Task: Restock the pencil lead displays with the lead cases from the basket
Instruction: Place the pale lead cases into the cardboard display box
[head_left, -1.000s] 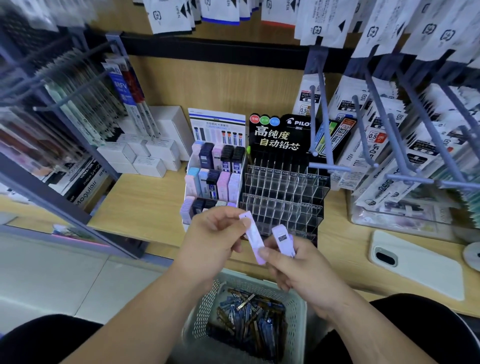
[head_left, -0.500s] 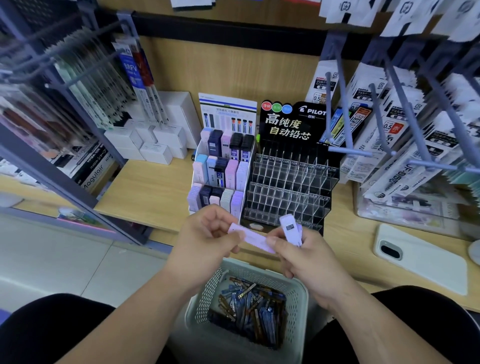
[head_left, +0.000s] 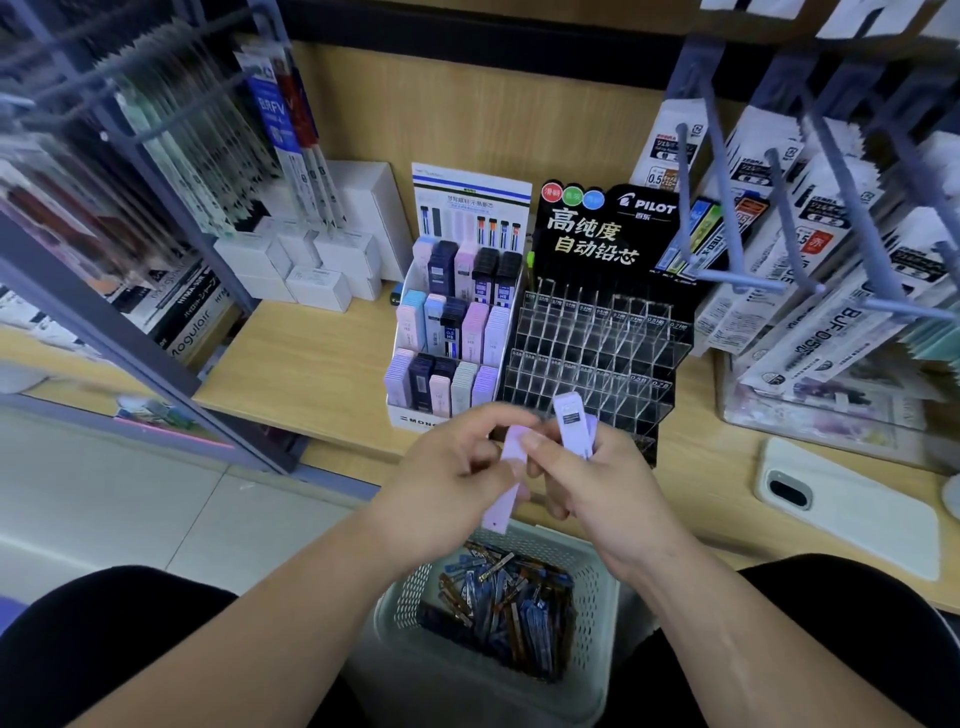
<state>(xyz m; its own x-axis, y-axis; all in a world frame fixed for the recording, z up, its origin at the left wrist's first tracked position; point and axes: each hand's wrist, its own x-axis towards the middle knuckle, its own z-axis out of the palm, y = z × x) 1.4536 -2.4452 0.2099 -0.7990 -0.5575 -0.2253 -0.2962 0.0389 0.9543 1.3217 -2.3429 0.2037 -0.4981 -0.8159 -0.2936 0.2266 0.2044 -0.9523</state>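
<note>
Above the basket (head_left: 402, 603), left hand (head_left: 447, 470) pinches one lilac lead case (head_left: 503, 506), right hand (head_left: 610, 493) grips a second case (head_left: 571, 421) upright.

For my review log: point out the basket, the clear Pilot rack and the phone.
basket (head_left: 410, 597), head view, left wall.
clear Pilot rack (head_left: 597, 338), head view, empty middle slots.
phone (head_left: 857, 514), head view, white back.

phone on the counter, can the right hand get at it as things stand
Likely yes: the phone lies flat, nothing between it and the right hand, though that hand holds a lilac lead case.
</note>
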